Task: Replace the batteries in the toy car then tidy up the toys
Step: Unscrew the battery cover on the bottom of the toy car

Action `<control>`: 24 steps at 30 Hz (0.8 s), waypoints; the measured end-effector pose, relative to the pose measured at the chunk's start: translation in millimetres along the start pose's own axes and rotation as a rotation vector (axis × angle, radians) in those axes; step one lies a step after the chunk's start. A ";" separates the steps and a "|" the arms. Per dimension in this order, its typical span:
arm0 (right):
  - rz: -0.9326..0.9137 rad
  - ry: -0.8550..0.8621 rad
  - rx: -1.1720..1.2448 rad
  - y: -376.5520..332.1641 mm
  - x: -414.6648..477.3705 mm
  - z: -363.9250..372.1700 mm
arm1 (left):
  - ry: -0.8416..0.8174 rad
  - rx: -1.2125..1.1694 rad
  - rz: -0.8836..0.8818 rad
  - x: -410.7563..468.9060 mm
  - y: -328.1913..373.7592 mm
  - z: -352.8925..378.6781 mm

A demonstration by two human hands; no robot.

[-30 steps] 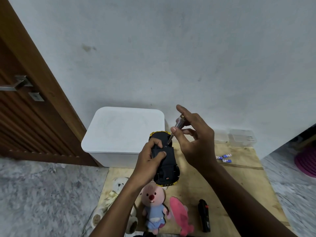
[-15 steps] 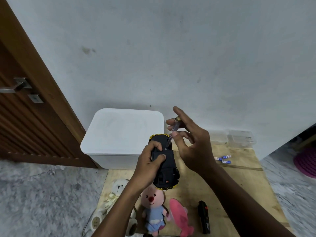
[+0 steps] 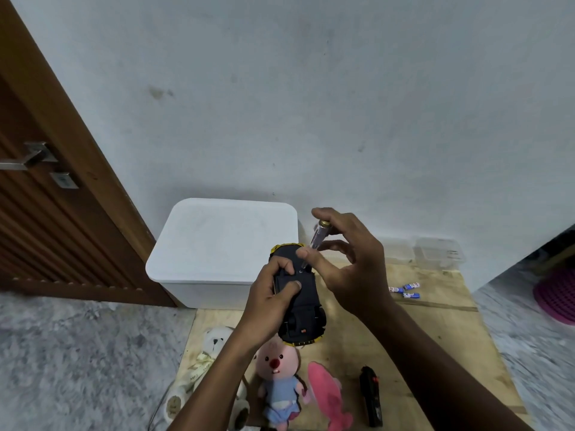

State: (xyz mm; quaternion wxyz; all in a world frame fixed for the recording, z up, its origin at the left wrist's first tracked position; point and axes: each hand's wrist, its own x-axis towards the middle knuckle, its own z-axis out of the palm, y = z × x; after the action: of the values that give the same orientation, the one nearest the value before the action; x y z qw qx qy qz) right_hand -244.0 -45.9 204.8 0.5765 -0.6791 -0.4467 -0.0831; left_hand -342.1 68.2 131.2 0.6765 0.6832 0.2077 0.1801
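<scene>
While left hand point(image 3: 268, 301) grips toy car point(image 3: 304, 311) underside-up, long axis pointing away | right hand point(image 3: 353, 275) pinches screwdriver point(image 3: 318, 238)

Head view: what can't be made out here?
All in the head view.
Any screw on the toy car: too small, under the screwdriver tip and the right hand.
Car's left side: covered by the left hand.
Labels on the batteries: too small.
Contents of the white box: hidden by its lid.

1. I work from one view, worn on the head, facing forward and down.
2. It sits near: the left hand point(image 3: 270, 298) and right hand point(image 3: 348, 269) fill the lower middle.
3. Beyond the fingers point(image 3: 334, 244) rises the wall point(image 3: 311, 104); beneath them lies the wooden board point(image 3: 435, 331).
</scene>
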 end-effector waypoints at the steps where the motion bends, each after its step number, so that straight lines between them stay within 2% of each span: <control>1: -0.002 0.013 -0.010 0.6 0.0 0.0 | -0.001 0.003 0.002 -0.2 0.0 0.3; 18: 0.013 -0.066 -0.002 1.9 1.7 1.2 | -0.012 0.016 -0.005 1.5 -1.7 0.6; 24: 0.006 -0.014 -0.013 5.1 3.7 1.1 | -0.018 0.018 0.001 1.3 -1.4 0.3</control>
State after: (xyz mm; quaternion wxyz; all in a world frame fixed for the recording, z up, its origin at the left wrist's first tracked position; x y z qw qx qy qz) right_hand -238.6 -42.8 203.2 0.5692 -0.6847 -0.4482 -0.0794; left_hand -340.8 68.7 129.8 0.6722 0.6908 0.2027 0.1725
